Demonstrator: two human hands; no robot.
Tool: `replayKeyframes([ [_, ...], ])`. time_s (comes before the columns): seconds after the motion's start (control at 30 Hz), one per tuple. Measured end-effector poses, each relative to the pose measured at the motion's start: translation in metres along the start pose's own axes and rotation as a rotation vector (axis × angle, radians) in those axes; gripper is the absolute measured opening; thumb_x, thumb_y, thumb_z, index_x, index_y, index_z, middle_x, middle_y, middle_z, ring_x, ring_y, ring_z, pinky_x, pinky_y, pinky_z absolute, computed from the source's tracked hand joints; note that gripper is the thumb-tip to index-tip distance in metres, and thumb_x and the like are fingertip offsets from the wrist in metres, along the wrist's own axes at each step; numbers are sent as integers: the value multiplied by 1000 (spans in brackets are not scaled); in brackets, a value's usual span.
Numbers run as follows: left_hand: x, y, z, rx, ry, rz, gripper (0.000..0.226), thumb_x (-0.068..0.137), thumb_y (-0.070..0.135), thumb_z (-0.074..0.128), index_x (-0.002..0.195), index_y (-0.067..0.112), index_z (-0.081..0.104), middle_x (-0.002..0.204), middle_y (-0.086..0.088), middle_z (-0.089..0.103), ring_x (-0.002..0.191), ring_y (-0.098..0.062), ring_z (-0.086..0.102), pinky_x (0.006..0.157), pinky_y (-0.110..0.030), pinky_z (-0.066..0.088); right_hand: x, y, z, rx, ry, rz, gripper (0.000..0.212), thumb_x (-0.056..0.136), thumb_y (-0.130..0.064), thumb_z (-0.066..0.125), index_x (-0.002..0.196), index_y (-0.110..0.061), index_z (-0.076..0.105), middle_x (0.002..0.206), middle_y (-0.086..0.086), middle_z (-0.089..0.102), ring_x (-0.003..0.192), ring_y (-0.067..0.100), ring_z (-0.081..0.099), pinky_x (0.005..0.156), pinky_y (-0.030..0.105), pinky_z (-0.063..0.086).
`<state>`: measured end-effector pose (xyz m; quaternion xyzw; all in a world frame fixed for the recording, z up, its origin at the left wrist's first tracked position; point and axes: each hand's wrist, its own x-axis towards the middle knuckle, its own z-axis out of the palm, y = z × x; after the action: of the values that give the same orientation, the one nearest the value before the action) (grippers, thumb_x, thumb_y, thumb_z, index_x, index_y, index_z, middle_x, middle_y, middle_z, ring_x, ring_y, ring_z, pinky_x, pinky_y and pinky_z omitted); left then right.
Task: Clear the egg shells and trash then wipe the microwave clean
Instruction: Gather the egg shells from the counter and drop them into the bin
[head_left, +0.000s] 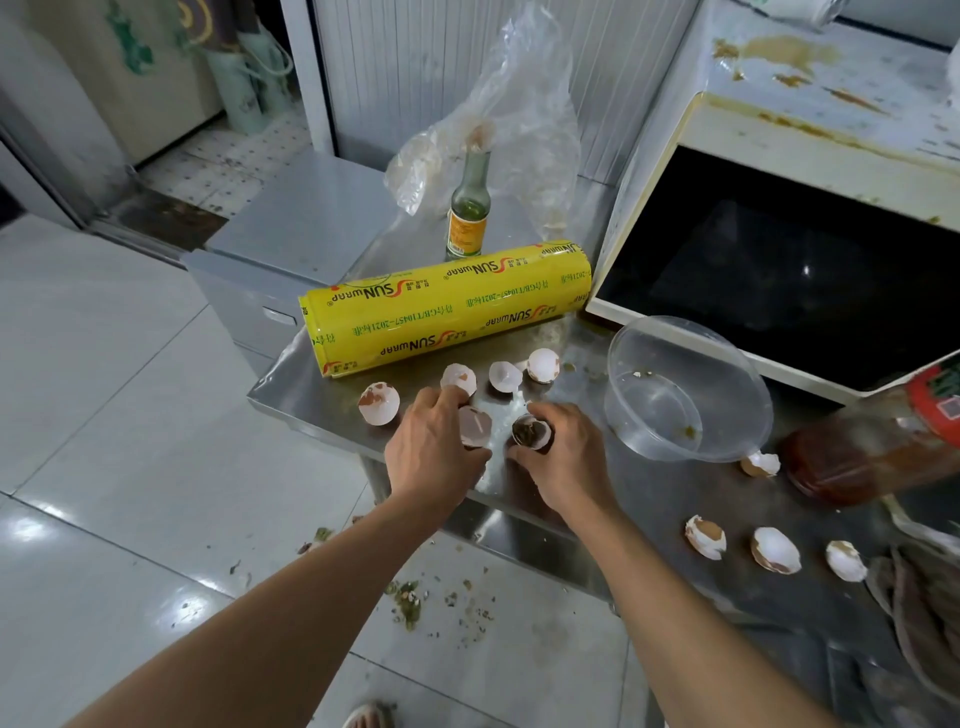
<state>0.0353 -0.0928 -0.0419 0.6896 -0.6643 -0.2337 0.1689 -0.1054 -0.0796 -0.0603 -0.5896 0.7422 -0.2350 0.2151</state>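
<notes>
Several broken egg shells lie on the steel counter (649, 499). My left hand (434, 457) holds one shell half (474, 426) between thumb and fingers, its fingertips reaching a second shell (459, 378). My right hand (563, 460) grips a dirty shell half (531, 431). Loose shells sit at the left (379, 403), behind the hands (504, 375) (543, 365), and along the front right (705, 537) (775, 550) (845, 560). The stained white microwave (779, 135) stands at the right with its dark door (769, 270).
A yellow cling-wrap roll (447, 306) lies behind the shells, with a glass bottle (468, 213) and a clear plastic bag (498, 109) beyond. A clear plastic bowl (688, 389), a sauce bottle (872, 447) and a rag (924, 603) sit at the right. Debris litters the tiled floor (410, 597).
</notes>
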Motion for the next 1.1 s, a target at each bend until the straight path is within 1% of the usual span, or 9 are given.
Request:
replayKeyframes([
  [0.07, 1, -2, 1, -19, 14, 14, 46, 74, 31, 75, 115, 25, 54, 112, 3, 57, 93, -18, 57, 63, -27, 42, 0, 0, 0, 9, 13, -4, 47, 73, -15, 77, 117, -10, 62, 118, 9, 59, 110, 25, 54, 92, 23, 35],
  [0.17, 0, -8, 1, -73, 19, 24, 45, 73, 27, 76, 114, 22, 58, 110, 2, 58, 90, -17, 57, 64, -27, 45, -2, -7, -6, 38, 35, -11, 43, 73, -14, 78, 114, -11, 64, 115, 8, 60, 106, 24, 56, 90, 23, 36],
  [0.27, -3, -14, 0, -119, 28, 29, 46, 70, 24, 78, 111, 19, 59, 108, 2, 59, 88, -16, 57, 66, -28, 47, -2, -23, -13, 120, 47, -53, 42, 71, -16, 80, 111, -16, 66, 109, 3, 60, 94, 13, 55, 81, 13, 37],
  [0.33, -4, -19, 0, -156, 37, 28, 42, 68, 23, 79, 105, 18, 60, 104, 0, 61, 86, -18, 57, 68, -32, 49, -2, -36, -13, 144, 13, -87, 42, 68, -19, 82, 108, -18, 67, 105, -1, 58, 89, 7, 51, 74, 4, 34],
  [0.47, -4, -26, 0, -192, 39, 27, 38, 67, 25, 80, 98, 17, 60, 95, 2, 60, 81, -17, 55, 67, -32, 48, -3, -48, -6, 137, -77, -82, 45, 67, -26, 83, 107, -16, 68, 107, 2, 56, 89, 9, 51, 72, 6, 33],
  [0.63, -3, -29, 1, -197, 23, 47, 30, 72, 20, 74, 99, 17, 61, 97, 1, 61, 81, -17, 57, 67, -33, 51, -4, -46, 2, 183, -133, -57, 47, 68, -29, 82, 110, -17, 66, 108, -1, 57, 85, 5, 51, 64, -2, 35],
  [0.83, -3, -30, 0, -205, 3, 59, 42, 68, 21, 79, 106, 15, 61, 101, 0, 61, 85, -14, 55, 70, -25, 46, -7, -36, 0, 240, -180, 27, 45, 76, -14, 76, 118, -18, 62, 112, -3, 60, 81, -2, 53, 67, -2, 41],
  [0.97, -3, -29, 1, -201, 6, 55, 43, 68, 21, 80, 107, 15, 61, 103, -1, 62, 89, -15, 57, 75, -30, 51, -5, -31, -1, 266, -161, 76, 33, 85, -8, 63, 117, -16, 63, 111, -1, 64, 86, 3, 56, 68, 1, 42],
  [1.1, -4, -27, 0, -185, 1, 61, 48, 68, 24, 80, 110, 17, 60, 106, -1, 61, 92, -15, 57, 77, -29, 50, -3, -30, -1, 281, -190, 106, 33, 90, -1, 50, 117, -15, 64, 113, -1, 66, 98, 8, 58, 87, 16, 43],
])
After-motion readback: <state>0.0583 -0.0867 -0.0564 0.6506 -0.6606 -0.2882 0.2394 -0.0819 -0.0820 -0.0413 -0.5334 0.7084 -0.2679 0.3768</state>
